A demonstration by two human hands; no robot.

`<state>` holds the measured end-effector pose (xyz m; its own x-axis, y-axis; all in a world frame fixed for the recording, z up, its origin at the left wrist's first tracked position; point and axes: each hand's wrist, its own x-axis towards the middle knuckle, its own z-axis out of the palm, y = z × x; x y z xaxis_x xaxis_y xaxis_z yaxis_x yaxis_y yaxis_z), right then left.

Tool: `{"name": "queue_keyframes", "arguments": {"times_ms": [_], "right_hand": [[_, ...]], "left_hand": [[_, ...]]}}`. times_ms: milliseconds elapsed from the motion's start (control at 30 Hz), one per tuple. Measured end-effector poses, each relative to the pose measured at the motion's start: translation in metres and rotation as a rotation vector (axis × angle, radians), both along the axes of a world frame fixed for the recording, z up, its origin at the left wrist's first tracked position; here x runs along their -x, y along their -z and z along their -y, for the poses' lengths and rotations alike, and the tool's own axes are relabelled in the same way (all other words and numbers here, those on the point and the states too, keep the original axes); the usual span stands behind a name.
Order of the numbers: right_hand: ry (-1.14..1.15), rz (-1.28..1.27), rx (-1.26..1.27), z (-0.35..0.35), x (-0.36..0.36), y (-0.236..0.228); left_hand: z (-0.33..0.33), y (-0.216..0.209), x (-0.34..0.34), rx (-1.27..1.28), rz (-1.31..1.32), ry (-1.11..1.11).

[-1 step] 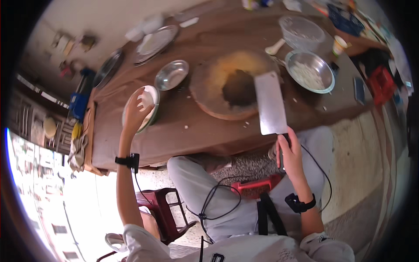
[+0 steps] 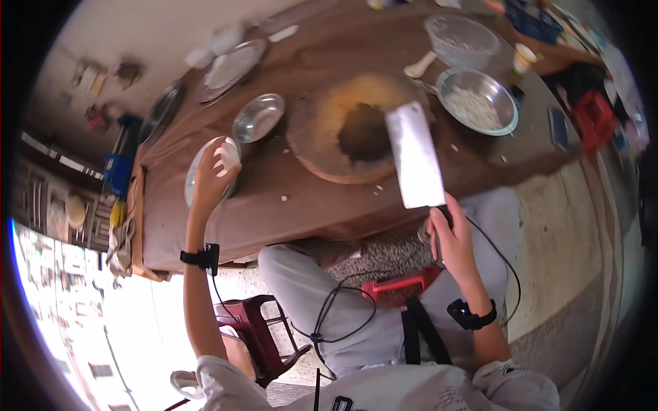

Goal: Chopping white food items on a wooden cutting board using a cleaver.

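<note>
L hand [image 2: 216, 172]: over white bowl [image 2: 192, 179], L side of table [image 2: 253, 222]; fingers bent, partly spread, pale white showing btwn them. Can't tell if that's a held piece or bowl contents.

R hand [image 2: 452, 240]: closed firmly round dark handle of cleaver [image 2: 417, 161], near front edge of table, above R thigh. Blade broad, rectangular, silvery; bright glare on lower part, duller twd far end; small hole nr far corner. Points away from person, leaning slightly L. Far end overlaps R side of chopping board in view; contact unclear.

Chopping board [image 2: 312, 147]: round, thick, brown, approx. mid-table; orange-tan area at far side, big dark patch nr centre. Few white crumbs on cloth nearby.

L of board: small steel bowl [image 2: 259, 118], just beyond white bowl; farther, oval plate [image 2: 236, 68] + dark round pan [image 2: 162, 113].

R of board: larger steel bowl [image 2: 506, 103] w/ pale pieces inside; pale spoon [image 2: 420, 66], clear plastic bowl [image 2: 462, 42], cup [image 2: 524, 59]; phone [image 2: 558, 129] nr R edge.
</note>
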<state>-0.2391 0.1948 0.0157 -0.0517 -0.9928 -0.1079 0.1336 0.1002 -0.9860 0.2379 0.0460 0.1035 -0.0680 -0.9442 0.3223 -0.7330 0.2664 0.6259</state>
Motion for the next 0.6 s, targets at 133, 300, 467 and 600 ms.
{"name": "queue_keyframes", "arguments": {"times_ms": [133, 300, 467, 600], "right_hand": [[0.016, -0.285, 0.134, -0.028, 0.021, -0.041], [0.071, -0.669, 0.48, -0.067, 0.058, -0.085], [-0.191, -0.856, 0.296, -0.12, 0.097, -0.141], [-0.196, -0.585, -0.03, -0.125, 0.118, -0.165]], "left_hand": [[0.011, 0.016, 0.094, -0.131, -0.112, 0.176], [0.046, 0.066, 0.166, -0.183, -0.083, 0.359], [0.1, 0.077, 0.196, 0.008, 0.528, 0.396], [0.104, 0.086, 0.223, -0.009, 0.436, 0.479]]}}
